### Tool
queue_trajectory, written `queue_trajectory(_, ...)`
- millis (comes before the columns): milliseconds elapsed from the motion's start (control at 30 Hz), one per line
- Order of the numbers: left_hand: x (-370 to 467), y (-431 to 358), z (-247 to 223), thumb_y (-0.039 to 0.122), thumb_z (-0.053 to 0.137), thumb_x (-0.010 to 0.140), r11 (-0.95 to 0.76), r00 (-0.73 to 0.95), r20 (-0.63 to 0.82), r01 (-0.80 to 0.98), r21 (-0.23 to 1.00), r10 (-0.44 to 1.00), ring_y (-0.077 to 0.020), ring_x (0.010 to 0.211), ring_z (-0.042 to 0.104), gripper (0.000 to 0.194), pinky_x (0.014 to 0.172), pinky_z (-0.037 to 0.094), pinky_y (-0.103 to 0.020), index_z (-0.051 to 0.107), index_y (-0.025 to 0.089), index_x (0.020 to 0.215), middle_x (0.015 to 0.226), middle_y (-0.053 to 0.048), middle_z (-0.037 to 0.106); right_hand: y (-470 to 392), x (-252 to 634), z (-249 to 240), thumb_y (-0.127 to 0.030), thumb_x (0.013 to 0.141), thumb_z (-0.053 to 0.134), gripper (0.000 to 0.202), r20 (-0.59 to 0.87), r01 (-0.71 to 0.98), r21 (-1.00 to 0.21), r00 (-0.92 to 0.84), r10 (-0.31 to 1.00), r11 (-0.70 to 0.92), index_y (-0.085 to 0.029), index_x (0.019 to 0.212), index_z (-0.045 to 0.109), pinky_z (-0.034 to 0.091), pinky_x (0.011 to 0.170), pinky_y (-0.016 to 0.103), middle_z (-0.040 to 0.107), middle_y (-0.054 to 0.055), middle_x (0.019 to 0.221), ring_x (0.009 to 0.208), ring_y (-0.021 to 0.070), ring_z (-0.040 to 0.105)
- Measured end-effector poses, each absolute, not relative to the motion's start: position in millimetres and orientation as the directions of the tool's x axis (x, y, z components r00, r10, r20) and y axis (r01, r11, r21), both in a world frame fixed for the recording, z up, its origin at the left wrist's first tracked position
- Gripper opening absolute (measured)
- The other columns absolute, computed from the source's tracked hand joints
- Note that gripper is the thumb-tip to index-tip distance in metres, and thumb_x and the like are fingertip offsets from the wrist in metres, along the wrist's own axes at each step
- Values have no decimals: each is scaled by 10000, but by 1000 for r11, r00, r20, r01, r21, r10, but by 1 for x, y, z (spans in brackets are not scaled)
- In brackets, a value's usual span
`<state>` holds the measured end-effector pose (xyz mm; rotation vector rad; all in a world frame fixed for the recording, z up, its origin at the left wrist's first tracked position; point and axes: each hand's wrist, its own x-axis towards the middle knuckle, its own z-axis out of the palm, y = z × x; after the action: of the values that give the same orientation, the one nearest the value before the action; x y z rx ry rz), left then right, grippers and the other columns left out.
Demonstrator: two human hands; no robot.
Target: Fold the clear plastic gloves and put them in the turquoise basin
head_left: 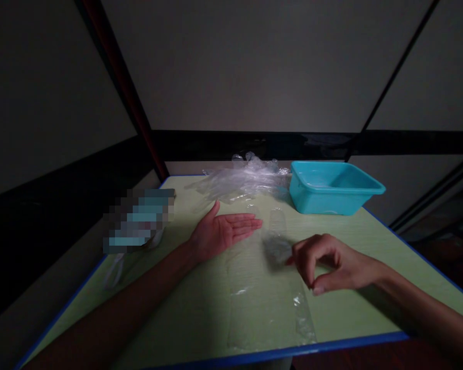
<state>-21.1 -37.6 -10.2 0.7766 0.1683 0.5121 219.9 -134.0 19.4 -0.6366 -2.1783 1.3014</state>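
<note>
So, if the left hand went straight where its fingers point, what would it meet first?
Probably the blue tub, with the left hand passing over the clear glove; depth is unclear, so it might brush the glove first.

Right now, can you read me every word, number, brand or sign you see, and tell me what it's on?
There are none I can read.
Blue tub: no writing shows.
Flat clear plastic glove: no writing I can make out.
Crumpled clear plastic pile: none I can make out either.
Blocky, blurred-out thing on the left: too blurred to tell.
</note>
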Motion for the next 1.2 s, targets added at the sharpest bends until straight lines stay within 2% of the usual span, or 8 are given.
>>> queue_trajectory(67,-22,-37,-10,557,116,835,587,859,60,-396,706,508,-289,1200,324,751,996,78,-399,503,-31,1097,1161,-225,502,-148,224,21,-239,803,531,139,239,381,-662,-709,663,646,-159,707,592,410,668,317,529,26,682,674,133,492)
queue_trajectory(133,-21,-38,-11,566,106,832,574,869,87,-393,718,487,-290,1184,349,765,997,77,-402,511,-29,1091,1152,-220,514,-163,228,20,-192,837,459,189,294,487,-392,-737,608,780,-174,696,584,389,618,316,526,33,643,661,153,479)
queue_trajectory(233,-17,-42,-12,569,89,832,539,900,110,-346,768,422,-292,1164,377,782,998,68,-411,525,-31,1081,1134,-218,529,-181,233,14,-127,835,361,264,344,433,-140,-822,453,891,-202,691,569,398,617,322,527,26,566,600,164,467)
queue_trajectory(333,-14,-47,-14,587,123,824,490,926,102,-283,824,363,-297,1164,377,777,999,61,-420,530,-20,1087,1132,-215,534,-188,235,8,-82,766,353,259,331,369,-14,-875,352,929,-218,705,565,426,630,311,546,26,537,558,170,476)
queue_trajectory(500,-13,-50,-17,588,124,825,419,939,79,-222,881,334,-303,1156,387,765,995,76,-440,544,4,1086,1138,-204,534,-189,231,3,-116,697,347,286,282,295,-26,-914,290,955,-188,825,592,460,653,298,591,55,563,562,184,517)
queue_trajectory(867,-3,-44,-5,619,192,803,312,958,125,-205,927,259,-277,1229,281,756,1014,76,-408,492,22,1157,1248,-165,447,-184,229,-3,-206,838,173,447,245,192,-121,-945,217,974,-133,1017,576,465,725,332,623,88,626,567,197,532)
queue_trajectory(1000,5,-42,-9,635,170,793,328,969,102,-174,929,224,-283,1219,300,781,1009,92,-415,489,23,1159,1244,-174,448,-183,233,-10,-180,821,222,400,193,203,-116,-956,223,972,-128,939,601,455,770,315,625,83,622,563,186,539)
queue_trajectory(1200,14,-44,-20,626,125,801,352,977,102,-163,921,186,-274,1208,326,784,1005,111,-421,494,29,1149,1246,-185,443,-185,236,-27,-207,816,361,247,349,218,-47,-911,220,975,-206,758,602,471,741,293,627,44,632,602,158,564)
